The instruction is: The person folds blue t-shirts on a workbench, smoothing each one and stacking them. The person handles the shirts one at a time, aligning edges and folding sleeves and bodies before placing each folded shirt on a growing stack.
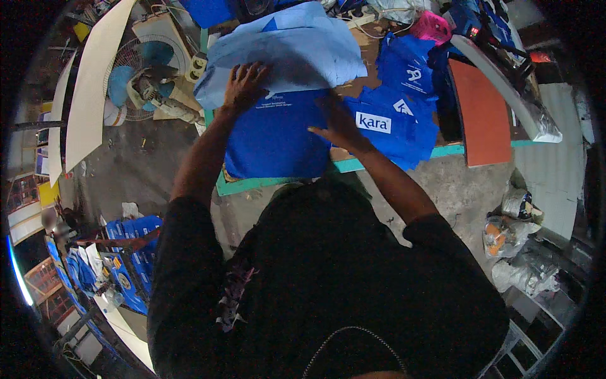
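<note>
A royal-blue fabric piece (279, 137) with small white print lies flat before me at the table's front edge. Beyond it, overlapping its far end, is a pile of pale-blue sheets (284, 52), brightly lit and partly shaded. My left hand (246, 85) rests palm down on the pile's near edge, fingers spread. Over the right border of the royal-blue piece is my right hand (340, 123), its thumb stretched to the left and its fingers dark in shadow. More printed blue fabric pieces (402, 128) lie loosely stacked to the right of that hand.
An orange-red board (480, 113) leans at the table's right, beside a long lamp-like white bar (506, 85). A pink bundle (431, 27) lies at the back. Left of the table stand a fan (142, 78) and a socket strip (196, 68). The table has a green edge (246, 185).
</note>
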The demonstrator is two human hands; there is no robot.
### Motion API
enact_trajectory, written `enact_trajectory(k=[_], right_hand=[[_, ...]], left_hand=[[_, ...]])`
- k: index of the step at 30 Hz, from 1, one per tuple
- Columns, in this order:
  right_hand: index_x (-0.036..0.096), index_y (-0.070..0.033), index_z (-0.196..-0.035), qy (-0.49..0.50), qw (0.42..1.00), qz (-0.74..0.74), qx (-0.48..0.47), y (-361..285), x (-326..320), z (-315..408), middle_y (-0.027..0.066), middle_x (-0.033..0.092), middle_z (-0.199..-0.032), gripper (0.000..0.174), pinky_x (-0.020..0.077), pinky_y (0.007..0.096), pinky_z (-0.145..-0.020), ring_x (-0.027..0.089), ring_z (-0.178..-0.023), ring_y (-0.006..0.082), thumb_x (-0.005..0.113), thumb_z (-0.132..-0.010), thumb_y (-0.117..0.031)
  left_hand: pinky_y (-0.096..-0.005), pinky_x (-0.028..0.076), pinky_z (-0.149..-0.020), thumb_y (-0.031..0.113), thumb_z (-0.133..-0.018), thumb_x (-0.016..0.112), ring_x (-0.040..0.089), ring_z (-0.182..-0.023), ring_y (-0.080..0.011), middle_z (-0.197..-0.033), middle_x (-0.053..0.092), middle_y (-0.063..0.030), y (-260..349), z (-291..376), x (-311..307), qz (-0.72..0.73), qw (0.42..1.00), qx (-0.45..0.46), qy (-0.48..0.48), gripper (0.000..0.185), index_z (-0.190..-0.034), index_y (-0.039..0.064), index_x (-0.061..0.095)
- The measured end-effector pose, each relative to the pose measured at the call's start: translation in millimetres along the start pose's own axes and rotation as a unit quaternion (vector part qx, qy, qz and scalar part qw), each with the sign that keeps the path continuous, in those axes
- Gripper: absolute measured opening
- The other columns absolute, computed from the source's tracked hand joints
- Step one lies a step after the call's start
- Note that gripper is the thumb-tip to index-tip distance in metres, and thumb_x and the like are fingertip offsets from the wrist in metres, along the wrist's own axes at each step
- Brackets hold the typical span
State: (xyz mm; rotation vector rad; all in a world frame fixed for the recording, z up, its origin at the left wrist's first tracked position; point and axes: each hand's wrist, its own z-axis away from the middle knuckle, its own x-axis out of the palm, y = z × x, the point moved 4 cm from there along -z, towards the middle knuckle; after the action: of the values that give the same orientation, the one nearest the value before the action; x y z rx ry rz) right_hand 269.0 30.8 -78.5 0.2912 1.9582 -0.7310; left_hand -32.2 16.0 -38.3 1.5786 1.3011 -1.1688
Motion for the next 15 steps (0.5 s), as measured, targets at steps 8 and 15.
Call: enact_trajectory(k=[8,15], right_hand=[[0.064,-0.022,-0.135,0.031,0.997,0.053,-0.041,-1,48,-44,0.0115,0.06,-0.141,0.058,0.0384,0.0511,-0.112,0.049,-0.136,0.0353,0.078,-0.084,-0.044],[0.071,-0.021,-0.121,0.047,0.997,0.002,-0.058,13,38,-59,0.0093,0.068,-0.128,0.039,0.0412,0.0522,-0.109,0.058,-0.124,0.0363,0.076,-0.086,-0.037]], left_hand=[[-0.0582,0.028,-0.119,0.032,-0.08,0.082,0.045,-0.141,-0.0249,-0.151,0.05,-0.0029,5,-6,-18,-0.02,0.998,-0.055,-0.036,0.086,-0.155,0.03,0.04],[-0.0601,0.026,-0.12,0.028,-0.078,0.083,0.044,-0.142,-0.0274,-0.152,0.05,-0.0035,10,-7,-17,-0.007,0.997,-0.067,-0.037,0.088,-0.155,0.033,0.04]])
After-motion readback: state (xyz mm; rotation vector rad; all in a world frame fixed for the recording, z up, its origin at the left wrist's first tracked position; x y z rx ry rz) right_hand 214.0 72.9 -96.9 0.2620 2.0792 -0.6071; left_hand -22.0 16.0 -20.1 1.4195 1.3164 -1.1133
